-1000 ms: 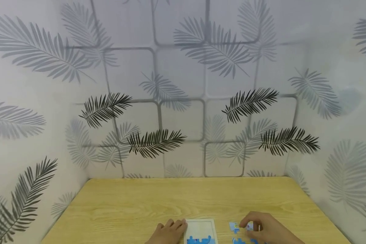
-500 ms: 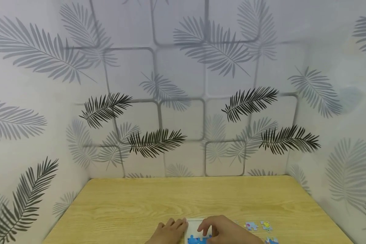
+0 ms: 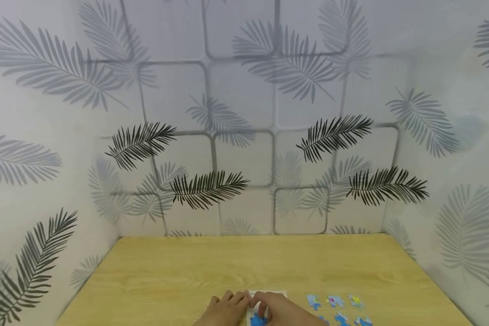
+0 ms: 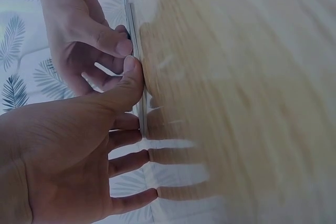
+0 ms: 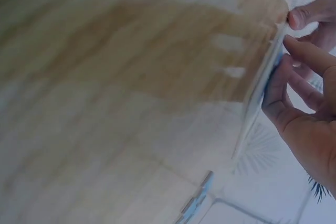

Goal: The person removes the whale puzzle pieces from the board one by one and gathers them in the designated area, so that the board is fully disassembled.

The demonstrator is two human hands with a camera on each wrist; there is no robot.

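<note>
A white puzzle board [image 3: 274, 294] lies at the table's near edge, with blue pieces [image 3: 257, 320] fitted in its lower part. My left hand [image 3: 227, 309] rests flat on the table beside the board's left edge. Its fingers are straight and its thumb [image 4: 131, 74] touches the board's rim [image 4: 134, 35]. My right hand [image 3: 278, 309] lies over the board and pinches a blue puzzle piece [image 5: 273, 73] against it with curled fingers [image 5: 310, 56] and thumb [image 4: 116, 44]. Most of the board is hidden under that hand.
Several loose puzzle pieces [image 3: 335, 300] lie in two rows on the wooden table [image 3: 244, 267] to the right of the board; they also show blurred [image 5: 197, 199] in the right wrist view. Leaf-patterned walls close in the table at the back and both sides.
My right hand took a piece from the loose pieces at the right and carried it left onto the board. The left hand stayed by the board's left edge.
</note>
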